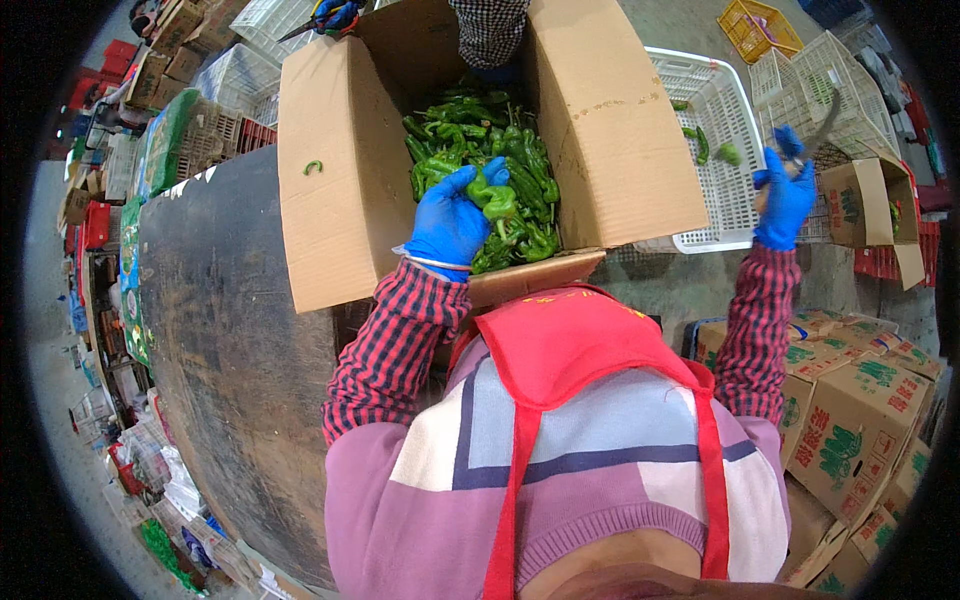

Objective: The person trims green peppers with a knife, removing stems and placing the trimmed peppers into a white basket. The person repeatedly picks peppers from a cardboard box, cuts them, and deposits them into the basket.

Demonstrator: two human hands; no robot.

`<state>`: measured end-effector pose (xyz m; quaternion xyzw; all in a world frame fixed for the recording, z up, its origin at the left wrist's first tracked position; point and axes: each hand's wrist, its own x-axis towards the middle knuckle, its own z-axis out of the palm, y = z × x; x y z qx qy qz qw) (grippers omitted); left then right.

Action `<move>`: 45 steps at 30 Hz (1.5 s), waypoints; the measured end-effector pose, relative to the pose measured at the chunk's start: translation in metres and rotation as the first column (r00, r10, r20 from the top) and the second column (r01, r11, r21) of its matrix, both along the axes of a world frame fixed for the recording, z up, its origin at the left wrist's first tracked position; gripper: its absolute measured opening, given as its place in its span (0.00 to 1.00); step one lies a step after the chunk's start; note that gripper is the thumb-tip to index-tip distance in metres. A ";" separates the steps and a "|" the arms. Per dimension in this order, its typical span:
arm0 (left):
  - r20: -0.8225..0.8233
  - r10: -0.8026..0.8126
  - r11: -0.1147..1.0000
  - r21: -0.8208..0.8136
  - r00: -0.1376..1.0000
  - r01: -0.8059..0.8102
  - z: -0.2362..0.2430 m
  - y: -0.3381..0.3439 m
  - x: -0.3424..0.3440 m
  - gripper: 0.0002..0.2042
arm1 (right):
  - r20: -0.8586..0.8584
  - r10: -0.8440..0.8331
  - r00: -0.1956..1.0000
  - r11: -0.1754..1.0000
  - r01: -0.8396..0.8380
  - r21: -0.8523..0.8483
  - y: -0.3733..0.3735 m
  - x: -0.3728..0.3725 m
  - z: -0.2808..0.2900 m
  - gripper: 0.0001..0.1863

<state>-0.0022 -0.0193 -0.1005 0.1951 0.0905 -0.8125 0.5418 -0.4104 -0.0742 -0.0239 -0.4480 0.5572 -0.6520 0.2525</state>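
My left hand, in a blue glove, is closed around a green pepper over the open cardboard box. Many more green peppers fill the bottom of that box. Out to the right, beside a white plastic basket, my blue-gloved right hand is closed on a tool with a curved, dark blade; its grip is partly hidden by the fingers. A few peppers lie in the basket. One small curled green piece rests on the box's left flap.
Opposite me, another person's checked sleeve reaches into the box, and their gloved hand holds scissors. A dark, worn tabletop lies to the left. Printed cartons are stacked at the right, below a smaller open box.
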 end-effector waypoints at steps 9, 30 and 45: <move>0.360 0.045 0.998 -0.055 0.932 -0.027 0.007 0.004 -0.035 0.13 | -0.233 0.730 0.642 0.681 -0.710 0.180 0.068 0.188 -0.005 0.26; 0.589 0.091 0.961 -0.264 0.803 0.085 0.040 0.032 -0.021 0.19 | 0.526 0.597 0.605 0.563 -0.783 0.262 0.054 0.174 -0.004 0.14; 0.299 -0.027 0.975 -0.201 0.954 0.091 0.038 0.027 -0.024 0.25 | 0.347 0.647 0.679 0.627 -0.733 0.264 0.060 0.184 -0.012 0.08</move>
